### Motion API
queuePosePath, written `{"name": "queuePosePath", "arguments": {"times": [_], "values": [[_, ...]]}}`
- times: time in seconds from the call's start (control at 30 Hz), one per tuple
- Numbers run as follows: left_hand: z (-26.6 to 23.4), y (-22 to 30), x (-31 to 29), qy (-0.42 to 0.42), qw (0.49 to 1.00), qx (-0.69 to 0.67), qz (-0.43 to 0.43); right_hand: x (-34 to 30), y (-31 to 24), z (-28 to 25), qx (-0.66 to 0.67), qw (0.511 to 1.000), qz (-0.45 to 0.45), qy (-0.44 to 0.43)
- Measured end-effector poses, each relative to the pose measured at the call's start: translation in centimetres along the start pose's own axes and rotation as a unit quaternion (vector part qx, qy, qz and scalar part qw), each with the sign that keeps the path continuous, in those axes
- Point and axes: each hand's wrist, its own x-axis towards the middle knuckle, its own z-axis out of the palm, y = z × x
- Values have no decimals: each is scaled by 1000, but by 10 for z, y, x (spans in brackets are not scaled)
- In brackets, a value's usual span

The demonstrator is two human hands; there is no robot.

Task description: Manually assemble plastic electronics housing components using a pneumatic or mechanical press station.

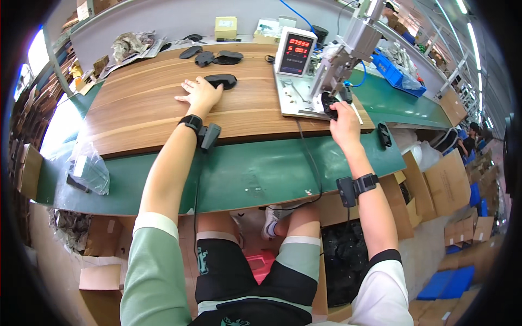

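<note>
My left hand (202,96) lies over the wooden board (250,108) with its fingers spread. Its edge nearest the board's middle touches or almost touches a glossy black oblong plastic part (224,81). My right hand (345,124) pinches a black plastic part (328,103) at the foot of a metal press (348,51), and the fingers partly cover it. Under the press is a silver base plate (293,98) with small metal fittings. Beside it stands a white box with a lit red display (295,51).
Several black parts (205,58) lie at the board's far side. A blue bin (399,73) stands at the far right, and another black part (384,135) rests on the green table (250,182). At the left is a clear plastic bag (89,171). A cable (312,157) crosses the table's front.
</note>
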Motion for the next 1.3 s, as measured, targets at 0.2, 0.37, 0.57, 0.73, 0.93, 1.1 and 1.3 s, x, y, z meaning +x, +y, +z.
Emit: {"name": "queuePosePath", "arguments": {"times": [0.2, 0.37, 0.57, 0.73, 0.93, 1.1, 1.3], "values": [[30, -13, 22, 1, 999, 10, 45, 2, -1, 5, 13, 1000, -14, 15], [26, -28, -17, 65, 990, -48, 115, -1, -1, 2, 3, 1000, -1, 19], [-16, -25, -64, 154, 955, -47, 250, 1, 4, 5, 24, 999, -6, 32], [-1, -23, -67, 207, 867, -155, 426, -1, 0, 5, 15, 1000, 18, 8], [-3, -29, -64, 98, 882, -148, 436, -1, 2, 6, 11, 1000, -1, 15], [-3, -24, -75, 194, 869, -175, 420, -1, 3, 4, 8, 1000, 4, 14], [-4, -28, -67, 41, 905, -117, 408, 1, 2, 6, -6, 1000, 1, 15]]}}
